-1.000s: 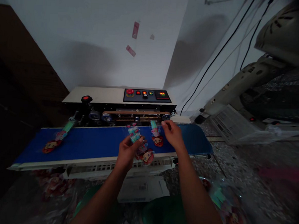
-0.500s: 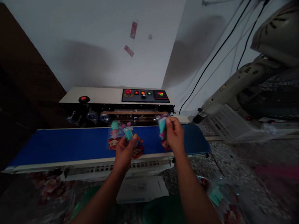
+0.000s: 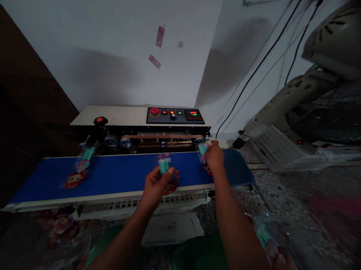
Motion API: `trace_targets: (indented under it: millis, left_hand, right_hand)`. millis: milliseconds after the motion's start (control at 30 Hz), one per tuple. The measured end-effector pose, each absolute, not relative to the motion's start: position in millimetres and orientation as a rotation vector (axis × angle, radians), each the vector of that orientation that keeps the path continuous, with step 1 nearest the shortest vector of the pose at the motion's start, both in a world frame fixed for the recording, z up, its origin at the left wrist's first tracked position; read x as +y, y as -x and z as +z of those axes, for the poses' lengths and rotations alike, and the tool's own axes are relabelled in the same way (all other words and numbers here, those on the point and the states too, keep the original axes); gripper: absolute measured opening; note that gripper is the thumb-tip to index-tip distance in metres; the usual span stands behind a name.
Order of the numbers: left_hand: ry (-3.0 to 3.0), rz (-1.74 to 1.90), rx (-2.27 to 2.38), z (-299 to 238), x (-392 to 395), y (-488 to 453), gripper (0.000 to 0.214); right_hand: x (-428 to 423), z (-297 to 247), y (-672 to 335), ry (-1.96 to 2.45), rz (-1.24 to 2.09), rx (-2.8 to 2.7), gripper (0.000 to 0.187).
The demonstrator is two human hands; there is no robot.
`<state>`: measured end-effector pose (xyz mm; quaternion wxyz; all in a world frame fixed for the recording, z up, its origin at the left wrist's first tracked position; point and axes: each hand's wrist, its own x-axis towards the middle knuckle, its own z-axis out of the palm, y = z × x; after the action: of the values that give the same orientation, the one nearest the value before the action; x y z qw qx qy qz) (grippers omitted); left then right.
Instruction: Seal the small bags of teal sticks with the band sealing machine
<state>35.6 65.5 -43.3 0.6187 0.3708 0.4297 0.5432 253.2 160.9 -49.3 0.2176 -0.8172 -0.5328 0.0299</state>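
My left hand point(image 3: 156, 184) pinches a clear plastic packet point(image 3: 164, 166) over the blue conveyor belt point(image 3: 113, 175); blue-green sticks and a red-haired cartoon figure show through it. Further right, my right hand point(image 3: 215, 156) grips another such packet point(image 3: 202, 150) by its side, the top edge close to the sealing machine's roller point(image 3: 199, 140). A third packet point(image 3: 81, 167) lies on the belt at the left, its top at the machine's left end. Fingers partly hide both held packets.
Behind the belt stands the band sealing machine point(image 3: 117, 115) with a red stop button point(image 3: 154, 111) and lit display point(image 3: 193, 114). Heaps of packets sit below, at left point(image 3: 61, 227) and right point(image 3: 278, 255). A white crate point(image 3: 277, 151) and grey machine arm point(image 3: 277, 100) are at right.
The packet on the belt has travelled left, away from my left hand. My right hand has moved slightly right and up with its packet; my left hand has shifted a little right.
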Motion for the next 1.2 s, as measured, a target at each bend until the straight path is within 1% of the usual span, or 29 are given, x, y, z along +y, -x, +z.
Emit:
trace_targets:
  millis: [67,100,133,200,267,333,433,500,567,667,767,867,1000,1100,1200]
  left_hand:
    - [-0.861,1.251,0.998,-42.9,66.1,-35.6,0.024]
    - [-0.862,1.255,1.001,-42.8,66.6,-35.6,0.025]
    - [-0.861,1.257,1.002,-42.7,67.1,-35.6,0.026]
    - [-0.862,1.261,1.004,-42.8,68.0,-35.9,0.027]
    - [-0.876,1.263,1.001,-42.5,68.2,-36.6,0.027]
    - [-0.901,1.262,0.983,-41.5,67.6,-37.4,0.029]
    - [-0.909,1.279,0.950,-39.5,66.4,-37.1,0.032]
    - [-0.915,1.293,0.945,-38.5,66.1,-35.3,0.032]
    - [-0.933,1.290,0.945,-38.0,66.4,-32.7,0.034]
    - [-0.938,1.285,0.942,-36.9,66.9,-30.1,0.035]
    - [-0.937,1.269,0.946,-35.2,66.3,-31.1,0.035]
    - [-0.962,1.255,0.946,-34.0,65.3,-34.2,0.033]
    - [-0.971,1.241,0.950,-34.1,64.2,-37.7,0.033]
    - [-0.988,1.238,0.947,-34.8,62.6,-40.0,0.034]
    - [-1.036,1.250,0.957,-35.0,58.0,-43.4,0.034]
  right_hand:
    - [156.2,-45.7,-242.3,2.121,0.070,-1.466,0.035]
    - [150.8,-43.2,-235.8,2.001,0.125,-1.473,0.036]
    - [143.5,-40.5,-228.4,1.853,0.244,-1.499,0.037]
    - [125.3,-35.6,-210.7,1.519,0.632,-1.592,0.038]
    - [106.8,-32.4,-191.3,1.242,0.980,-1.643,0.035]
    - [93.6,-30.8,-175.7,1.111,1.064,-1.590,0.030]
    - [88.8,-28.9,-172.8,1.110,0.866,-1.395,0.027]
    - [94.0,-28.1,-189.2,1.233,0.678,-1.250,0.029]
    - [102.3,-29.5,-216.9,1.463,0.478,-1.158,0.032]
    - [114.8,-37.3,-261.6,1.888,0.163,-1.184,0.032]
    - [125.0,-47.5,-286.8,2.275,0.068,-1.285,0.035]
    - [135.4,-53.4,-284.4,2.483,0.092,-1.369,0.035]
    - [148.7,-51.6,-257.8,2.442,0.099,-1.474,0.028]
    - [146.0,-44.4,-244.9,2.245,0.082,-1.577,0.026]
    - [119.6,-35.8,-259.5,2.035,0.025,-1.619,0.028]
